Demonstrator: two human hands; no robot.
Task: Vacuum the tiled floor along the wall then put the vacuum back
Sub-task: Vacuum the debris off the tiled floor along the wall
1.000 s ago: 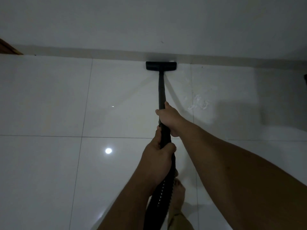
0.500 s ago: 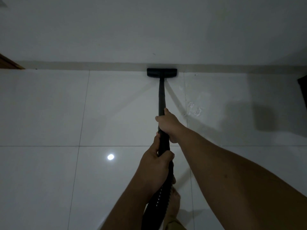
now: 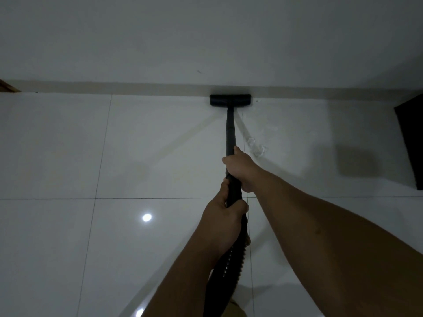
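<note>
A black vacuum wand (image 3: 230,131) runs from my hands forward to its flat black floor head (image 3: 230,100), which rests on the white tiled floor (image 3: 148,152) against the skirting of the white wall (image 3: 206,42). My right hand (image 3: 241,169) grips the wand higher up. My left hand (image 3: 223,221) grips it just behind, where the ribbed black hose (image 3: 229,271) begins. The hose drops out of view at the bottom edge.
A patch of white dust or fluff (image 3: 256,147) lies on the tile just right of the wand. A dark object (image 3: 412,143) stands at the right edge. A wooden edge (image 3: 8,88) shows at far left by the wall. A foot (image 3: 247,239) peeks from behind the hose.
The floor head has stayed against the skirting while the view shifted; the dark object at the right edge has come further into view. Both hands keep their grip.
</note>
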